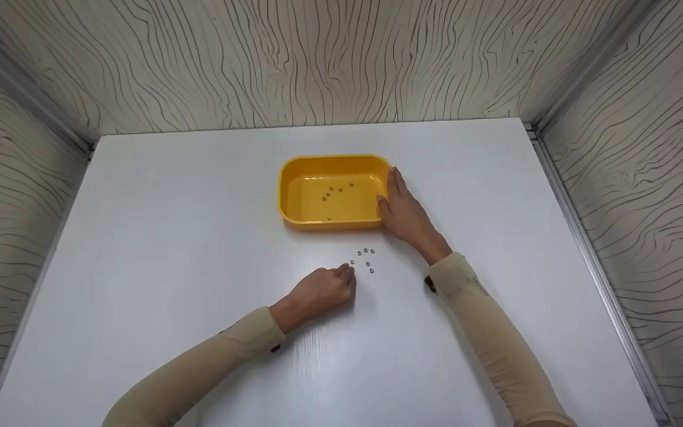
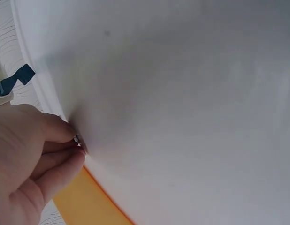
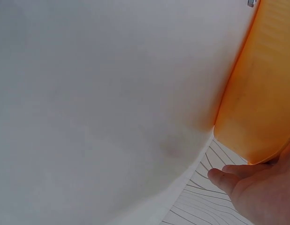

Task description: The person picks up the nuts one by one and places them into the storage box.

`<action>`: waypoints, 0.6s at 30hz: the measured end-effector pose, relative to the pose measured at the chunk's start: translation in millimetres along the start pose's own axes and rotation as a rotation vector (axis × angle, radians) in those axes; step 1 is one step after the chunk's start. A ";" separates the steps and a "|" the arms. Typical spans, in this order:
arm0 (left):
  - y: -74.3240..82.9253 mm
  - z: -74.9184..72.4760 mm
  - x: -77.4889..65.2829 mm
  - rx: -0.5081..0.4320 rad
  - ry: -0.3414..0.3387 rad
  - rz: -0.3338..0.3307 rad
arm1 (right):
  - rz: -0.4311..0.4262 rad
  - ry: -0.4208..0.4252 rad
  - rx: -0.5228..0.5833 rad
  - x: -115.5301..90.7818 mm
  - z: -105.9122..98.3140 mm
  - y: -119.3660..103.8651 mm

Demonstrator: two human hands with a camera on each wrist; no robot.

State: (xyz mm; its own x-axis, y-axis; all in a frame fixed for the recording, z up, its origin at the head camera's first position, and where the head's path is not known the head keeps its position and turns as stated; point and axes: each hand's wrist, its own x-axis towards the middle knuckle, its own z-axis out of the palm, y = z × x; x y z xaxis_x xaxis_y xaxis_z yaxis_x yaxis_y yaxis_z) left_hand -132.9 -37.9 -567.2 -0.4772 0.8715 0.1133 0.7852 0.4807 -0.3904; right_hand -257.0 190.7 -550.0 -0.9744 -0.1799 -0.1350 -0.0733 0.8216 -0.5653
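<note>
My left hand (image 1: 324,289) is low over the white table, pinching a small silver metal nut (image 2: 76,139) between thumb and fingertips. Just beyond those fingertips, several more small nuts (image 1: 367,264) lie scattered on the table. A yellow plastic bin (image 1: 329,225) stands behind them, with several nuts (image 1: 340,190) on its floor. At the bin's right end, my right hand (image 1: 409,216) holds the wall, its thumb over the rim and its fingers along the outside. The right wrist view shows the right fingers (image 3: 223,179) stretched beside the bin's orange-looking side.
The white table (image 1: 169,237) extends on both sides of the bin. Wood-grain patterned panels (image 1: 306,65) rise behind it and at the left and right, with metal rails (image 1: 602,284) along the side edges.
</note>
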 end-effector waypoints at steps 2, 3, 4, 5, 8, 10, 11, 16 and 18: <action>-1.4 -0.5 -0.2 0.022 0.005 0.026 | 0.012 -0.003 0.004 -0.1 -0.2 -0.4; -2.6 -0.9 -0.2 0.031 0.006 0.040 | 0.016 -0.004 0.005 -0.1 -0.3 -0.5; -3.5 -1.1 -0.4 0.037 0.002 0.054 | 0.020 -0.004 0.006 -0.1 0.0 -0.7; -4.8 -1.6 -0.6 0.043 -0.002 0.069 | 0.022 -0.003 0.007 -0.1 0.1 -0.9; -8.5 -2.5 -0.9 0.037 -0.027 0.109 | 0.027 -0.004 0.003 -0.1 0.3 -1.1; -10.5 -2.8 -1.0 0.031 -0.047 0.130 | 0.026 -0.005 0.005 0.0 0.4 -1.1; -11.3 -3.1 -1.1 0.026 -0.053 0.137 | 0.025 -0.006 0.005 0.0 0.3 -1.2; -12.5 -2.0 -1.2 0.021 -0.048 0.152 | 0.028 -0.004 0.010 0.7 0.6 -0.7; -12.6 -0.7 -1.3 0.025 -0.029 0.157 | 0.032 -0.006 0.008 0.9 0.6 0.0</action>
State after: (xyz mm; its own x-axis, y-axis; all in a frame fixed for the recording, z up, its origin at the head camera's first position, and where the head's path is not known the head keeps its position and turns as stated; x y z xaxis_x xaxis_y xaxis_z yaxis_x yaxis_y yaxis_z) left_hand -141.8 -45.0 -561.8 -0.3608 0.9324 0.0227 0.8413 0.3359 -0.4235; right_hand -257.8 190.2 -550.6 -0.9750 -0.1567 -0.1578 -0.0404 0.8228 -0.5669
